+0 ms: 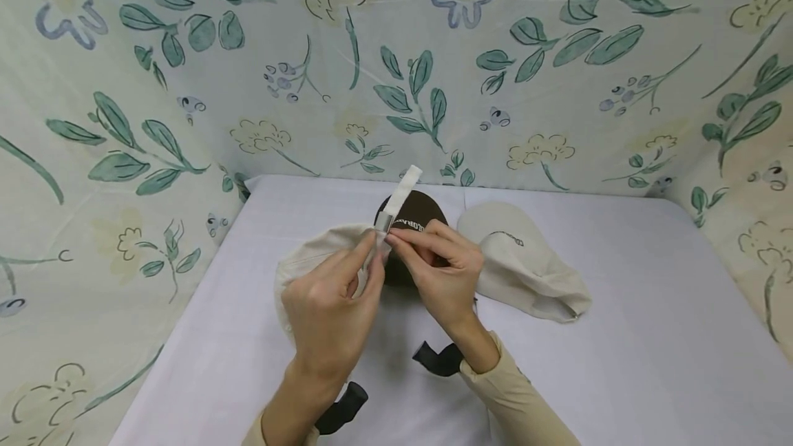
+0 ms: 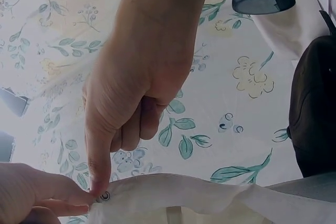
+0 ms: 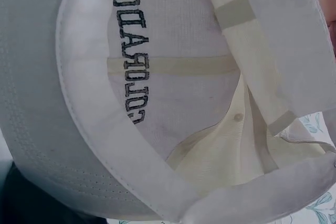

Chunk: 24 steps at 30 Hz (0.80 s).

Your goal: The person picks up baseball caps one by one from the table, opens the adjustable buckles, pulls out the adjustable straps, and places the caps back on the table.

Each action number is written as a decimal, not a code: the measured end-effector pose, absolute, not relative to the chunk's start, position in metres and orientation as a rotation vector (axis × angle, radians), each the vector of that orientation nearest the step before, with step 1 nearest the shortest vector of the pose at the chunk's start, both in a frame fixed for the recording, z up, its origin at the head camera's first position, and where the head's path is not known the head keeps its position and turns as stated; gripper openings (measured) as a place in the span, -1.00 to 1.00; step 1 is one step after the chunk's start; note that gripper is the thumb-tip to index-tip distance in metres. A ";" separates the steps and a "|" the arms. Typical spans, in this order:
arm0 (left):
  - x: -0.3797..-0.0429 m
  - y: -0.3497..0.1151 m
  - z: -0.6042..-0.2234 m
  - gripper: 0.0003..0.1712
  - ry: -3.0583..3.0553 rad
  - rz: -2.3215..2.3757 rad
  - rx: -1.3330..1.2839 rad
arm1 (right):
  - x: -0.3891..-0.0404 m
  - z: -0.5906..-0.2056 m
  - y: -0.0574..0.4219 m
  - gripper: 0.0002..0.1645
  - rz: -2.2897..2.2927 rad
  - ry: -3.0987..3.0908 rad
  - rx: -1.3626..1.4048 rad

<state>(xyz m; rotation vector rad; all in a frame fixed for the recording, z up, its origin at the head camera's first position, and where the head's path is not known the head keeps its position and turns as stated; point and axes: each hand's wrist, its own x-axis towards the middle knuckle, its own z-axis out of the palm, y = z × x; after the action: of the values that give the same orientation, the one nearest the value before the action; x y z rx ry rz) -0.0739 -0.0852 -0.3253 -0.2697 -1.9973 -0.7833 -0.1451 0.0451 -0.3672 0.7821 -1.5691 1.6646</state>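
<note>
My left hand (image 1: 328, 308) pinches the back strap of a beige cap (image 1: 310, 250) between thumb and index finger. Beside it, the right hand (image 1: 449, 270) pinches the same strap just below a metal buckle (image 1: 384, 221). The strap's loose white end (image 1: 404, 191) sticks up beyond the buckle. In the left wrist view, fingertips meet at a small metal eyelet (image 2: 105, 196) on the cap's edge. The right wrist view looks into the beige cap's inside (image 3: 173, 35), where stitched letters (image 3: 135, 56) show reversed. Both hands hide part of the cap and strap.
A dark brown cap (image 1: 427, 208) with white lettering sits behind the hands. To its right a second beige cap (image 1: 508, 239) with dark lettering lies on the white-covered table (image 1: 650, 308). Floral cloth (image 1: 421, 19) hangs behind and on both sides.
</note>
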 end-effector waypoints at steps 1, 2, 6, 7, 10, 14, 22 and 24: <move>-0.074 -0.085 -0.325 -0.76 -1.994 -0.777 -0.268 | -0.145 -0.367 0.045 -0.88 1.658 -1.571 0.781; -0.074 -0.086 -0.326 -0.76 -1.989 -0.774 -0.271 | -0.145 -0.368 0.044 -0.89 1.651 -1.572 0.779; -0.076 -0.088 -0.326 -0.77 -1.970 -0.757 -0.285 | -0.145 -0.369 0.042 -0.89 1.619 -1.573 0.768; -0.077 -0.089 -0.326 -0.77 -1.966 -0.744 -0.293 | -0.145 -0.369 0.042 -0.88 1.608 -1.573 0.766; -0.079 -0.090 -0.326 -0.77 -1.955 -0.707 -0.322 | -0.145 -0.369 0.041 -0.87 1.580 -1.563 0.766; -0.082 -0.091 -0.327 -0.78 -1.926 -0.673 -0.355 | -0.145 -0.370 0.040 -0.84 1.503 -1.558 0.784; -0.085 -0.093 -0.326 -0.80 -1.872 -0.671 -0.388 | -0.146 -0.373 0.036 -0.85 1.318 -1.513 0.809; -0.085 -0.094 -0.326 -0.80 -1.871 -0.680 -0.394 | -0.146 -0.373 0.036 -0.87 1.293 -1.497 0.800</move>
<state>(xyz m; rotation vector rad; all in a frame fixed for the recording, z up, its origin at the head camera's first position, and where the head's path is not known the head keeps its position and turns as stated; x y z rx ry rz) -0.0854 -0.0936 -0.3258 -0.3935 -1.8712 -0.6798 -0.1458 0.0357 -0.3727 0.7999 -1.4969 1.2934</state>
